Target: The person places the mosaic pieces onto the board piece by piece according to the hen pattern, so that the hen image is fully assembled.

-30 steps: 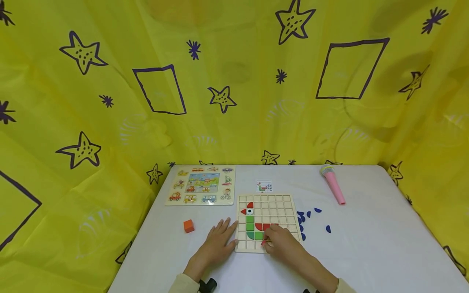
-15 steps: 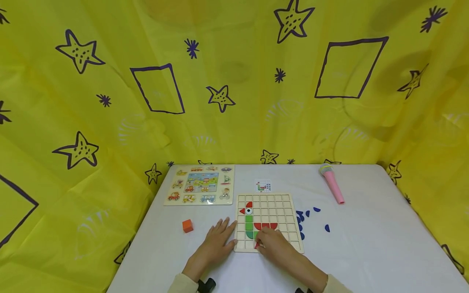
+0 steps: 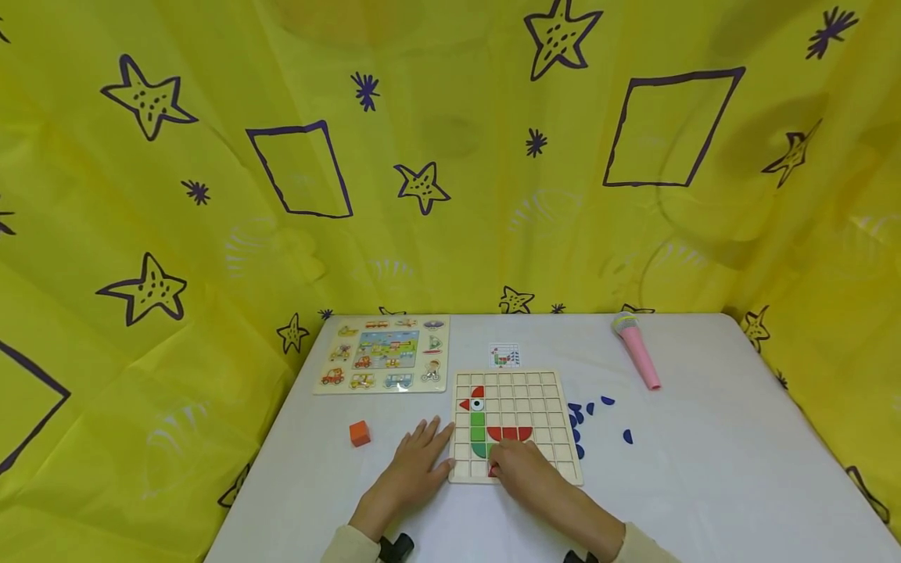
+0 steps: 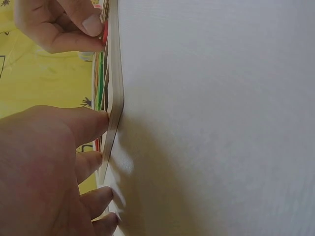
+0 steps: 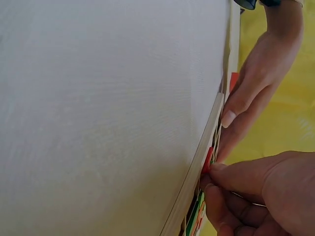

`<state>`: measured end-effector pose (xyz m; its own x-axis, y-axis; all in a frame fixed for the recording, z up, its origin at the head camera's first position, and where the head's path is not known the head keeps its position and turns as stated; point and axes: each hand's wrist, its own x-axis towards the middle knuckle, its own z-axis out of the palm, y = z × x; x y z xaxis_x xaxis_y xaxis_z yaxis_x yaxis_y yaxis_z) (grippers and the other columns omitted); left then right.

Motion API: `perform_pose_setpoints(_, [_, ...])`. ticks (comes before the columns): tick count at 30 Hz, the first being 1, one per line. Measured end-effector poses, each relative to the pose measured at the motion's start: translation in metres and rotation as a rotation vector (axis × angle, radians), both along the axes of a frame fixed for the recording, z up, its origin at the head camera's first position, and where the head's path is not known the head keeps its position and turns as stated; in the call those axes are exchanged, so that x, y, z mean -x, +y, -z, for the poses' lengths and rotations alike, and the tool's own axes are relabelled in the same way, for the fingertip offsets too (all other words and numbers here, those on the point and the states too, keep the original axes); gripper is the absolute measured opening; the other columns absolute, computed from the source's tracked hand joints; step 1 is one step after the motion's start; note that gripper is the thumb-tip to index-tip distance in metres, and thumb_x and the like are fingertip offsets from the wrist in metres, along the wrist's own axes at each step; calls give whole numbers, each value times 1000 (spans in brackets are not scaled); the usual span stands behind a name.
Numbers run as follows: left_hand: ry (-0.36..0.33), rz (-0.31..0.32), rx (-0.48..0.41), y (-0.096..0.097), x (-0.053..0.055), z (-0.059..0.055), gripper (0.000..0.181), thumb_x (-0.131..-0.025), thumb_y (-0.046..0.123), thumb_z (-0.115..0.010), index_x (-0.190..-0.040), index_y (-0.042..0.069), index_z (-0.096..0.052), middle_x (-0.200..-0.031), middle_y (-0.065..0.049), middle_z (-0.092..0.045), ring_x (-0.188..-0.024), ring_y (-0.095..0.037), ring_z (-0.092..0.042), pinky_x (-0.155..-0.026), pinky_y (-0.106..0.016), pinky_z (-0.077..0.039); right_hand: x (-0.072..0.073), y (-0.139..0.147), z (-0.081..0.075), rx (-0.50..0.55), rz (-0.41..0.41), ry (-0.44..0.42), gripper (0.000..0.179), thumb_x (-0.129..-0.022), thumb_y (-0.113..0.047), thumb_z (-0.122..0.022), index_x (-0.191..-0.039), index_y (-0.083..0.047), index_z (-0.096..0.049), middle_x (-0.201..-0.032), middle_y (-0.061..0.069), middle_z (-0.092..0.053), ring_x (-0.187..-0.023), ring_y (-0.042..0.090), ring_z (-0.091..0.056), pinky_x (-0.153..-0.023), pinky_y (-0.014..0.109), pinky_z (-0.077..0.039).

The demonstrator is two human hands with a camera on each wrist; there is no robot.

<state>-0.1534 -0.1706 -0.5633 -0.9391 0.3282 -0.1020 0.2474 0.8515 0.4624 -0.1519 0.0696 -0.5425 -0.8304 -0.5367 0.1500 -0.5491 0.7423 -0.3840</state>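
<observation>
1. Since the frame of one second ago, the right hand (image 3: 521,467) has been shifted leftward over the wooden grid board (image 3: 521,392); with it, a small red piece (image 3: 494,471) has been carried to the bottom row, at the third cell from the left. More of the rightmost red half-disc has been uncovered.
2. Right hand: the red piece is pinched between thumb and finger, as confirmed in the right wrist view. Whether it is fully seated in the cell cannot be told.
3. Left hand (image 3: 420,459): nothing is grasped; fingers are spread and extended on the table (image 3: 704,446), with the board's left edge touched.
4. On the board, a bird-like figure is formed: a red quarter-disc (image 3: 479,392) above an eye tile (image 3: 477,404), a red triangle (image 3: 464,405) to its left, two green squares (image 3: 478,427) below, then a darker green rounded piece (image 3: 479,450). Three red half-discs (image 3: 510,433) are lined up to the right; the cells below them are partly hidden by the right hand.
5. Beside the board's right edge, dark blue half-discs (image 3: 576,421) are clustered, with some scattered farther off.
6. Behind the board, a pattern card (image 3: 504,356) is laid flat, showing a similar figure.
</observation>
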Motion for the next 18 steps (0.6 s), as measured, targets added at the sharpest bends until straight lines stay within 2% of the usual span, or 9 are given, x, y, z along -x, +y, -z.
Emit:
perform_pose_setpoints(10, [-6,-3,7,1,-1,-1,63,-106,40,-60,-164,21,-42,-171,-12,-34,-160,-40,-24,-127,-66,-22,2,-3,1,-58,1,27,14,-88,3,-75,-84,-10,-76,-76,-3,-68,-66,7,-50,-64,29,-45])
perform_pose_setpoints(18, [-3,-10,23,1,1,1,63,-106,42,-58,-164,22,-41,-172,-11,-34,-161,-39,-24,-128,-65,-22,3,-3,0,-19,-8,43,17,-86,3,-76,-79,-12,-71,-72,-4,-65,-64,7,-50,-61,28,-42])
